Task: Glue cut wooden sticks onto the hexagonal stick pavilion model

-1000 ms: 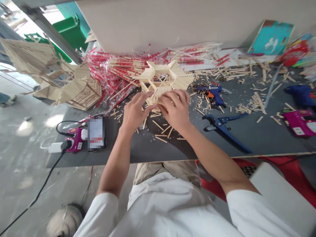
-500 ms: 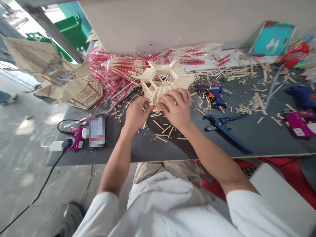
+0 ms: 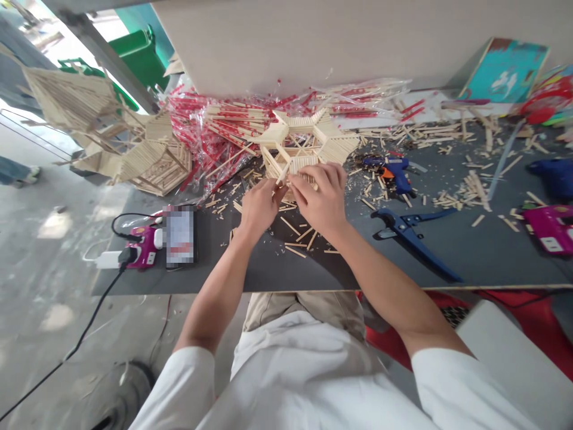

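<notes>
A pale wooden stick model [image 3: 342, 146] with flared, slatted roof panels stands in the middle of the dark table. My left hand [image 3: 261, 206] is at its near left corner, fingers closed and pinched together; what lies between their tips is too small to make out. My right hand [image 3: 323, 197] curls over the near roof panel [image 3: 302, 162], thumb and fingers gripping the model's near side. My hands partly cover the lower front of the model. Short cut sticks [image 3: 295, 249] lie scattered just below my hands.
Right of my hands are a blue glue gun [image 3: 396, 170] and a blue-handled cutter [image 3: 416, 242]. A phone [image 3: 179, 239] and a purple power strip [image 3: 144, 246] lie left. A larger stick model [image 3: 152, 164] stands at the far left, beside red-wrapped stick bundles [image 3: 233, 122].
My left hand has moved right and closed its fingers against the model's near left corner. My right hand stays on the near side. The whole view has shifted slightly.
</notes>
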Demonstrator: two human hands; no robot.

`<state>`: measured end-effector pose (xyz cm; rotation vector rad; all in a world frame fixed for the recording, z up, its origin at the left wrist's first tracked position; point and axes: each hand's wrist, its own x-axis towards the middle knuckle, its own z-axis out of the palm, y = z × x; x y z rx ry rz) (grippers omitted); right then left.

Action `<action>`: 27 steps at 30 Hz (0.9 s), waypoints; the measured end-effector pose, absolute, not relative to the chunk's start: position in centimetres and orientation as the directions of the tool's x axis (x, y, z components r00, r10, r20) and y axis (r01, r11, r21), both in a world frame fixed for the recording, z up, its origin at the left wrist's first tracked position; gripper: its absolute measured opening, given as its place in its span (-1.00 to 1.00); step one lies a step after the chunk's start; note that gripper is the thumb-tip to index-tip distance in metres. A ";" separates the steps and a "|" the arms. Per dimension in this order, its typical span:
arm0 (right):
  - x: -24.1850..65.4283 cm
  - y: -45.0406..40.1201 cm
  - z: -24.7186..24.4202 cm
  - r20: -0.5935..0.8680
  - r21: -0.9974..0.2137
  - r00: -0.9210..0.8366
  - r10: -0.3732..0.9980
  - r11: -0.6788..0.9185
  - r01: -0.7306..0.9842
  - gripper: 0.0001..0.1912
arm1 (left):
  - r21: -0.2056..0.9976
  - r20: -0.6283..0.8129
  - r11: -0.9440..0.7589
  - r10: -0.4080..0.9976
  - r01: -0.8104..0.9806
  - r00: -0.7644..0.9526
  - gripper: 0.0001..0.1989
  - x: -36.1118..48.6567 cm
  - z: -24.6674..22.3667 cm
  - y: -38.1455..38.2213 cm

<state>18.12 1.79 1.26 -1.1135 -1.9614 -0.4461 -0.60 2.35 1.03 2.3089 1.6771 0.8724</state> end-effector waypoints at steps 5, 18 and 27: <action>18.4 1.8 1.1 0.749 -0.149 -0.260 0.609 0.537 0.831 -0.78 | 0.440 0.347 -0.329 0.920 0.835 0.180 -0.74 -0.1 1.1 2.2; 18.8 2.3 0.6 0.785 -0.156 -0.243 0.569 0.562 0.813 -0.91 | 0.483 0.389 -0.330 0.911 0.811 0.139 -0.68 0.1 1.6 1.3; 21.2 2.6 1.7 0.718 -0.213 -0.299 0.628 0.608 0.765 -0.82 | 0.935 0.196 -0.174 0.980 0.309 -0.041 -0.54 2.2 1.4 0.0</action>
